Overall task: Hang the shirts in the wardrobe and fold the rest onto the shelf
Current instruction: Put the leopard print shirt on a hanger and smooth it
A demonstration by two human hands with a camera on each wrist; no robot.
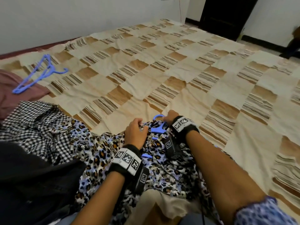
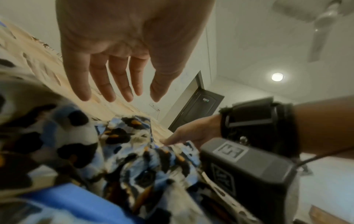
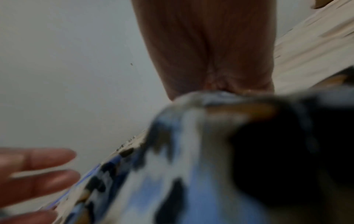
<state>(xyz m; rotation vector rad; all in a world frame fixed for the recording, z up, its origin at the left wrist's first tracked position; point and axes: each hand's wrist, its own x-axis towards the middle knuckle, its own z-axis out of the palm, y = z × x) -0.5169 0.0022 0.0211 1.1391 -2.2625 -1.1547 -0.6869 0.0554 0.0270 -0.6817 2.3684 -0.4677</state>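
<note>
Shirt (image 1: 103, 153), leopard print, lies lower centre of the frame on the bed (image 1: 162, 70). My right hand (image 1: 172, 116) grips its collar beside the hanger (image 1: 158, 126); my left hand (image 1: 135, 132) hovers, fingers straight and spread.

— How are the arms placed?
— Both forearms are stretched forward, side by side, each wrist strapped with a black band.
— And the hands?
— The left hand (image 1: 136, 131) is held palm down, fingers (image 2: 107, 84) straight and relaxed. The right hand (image 1: 171, 117) is closed, fingers curled under.
</note>
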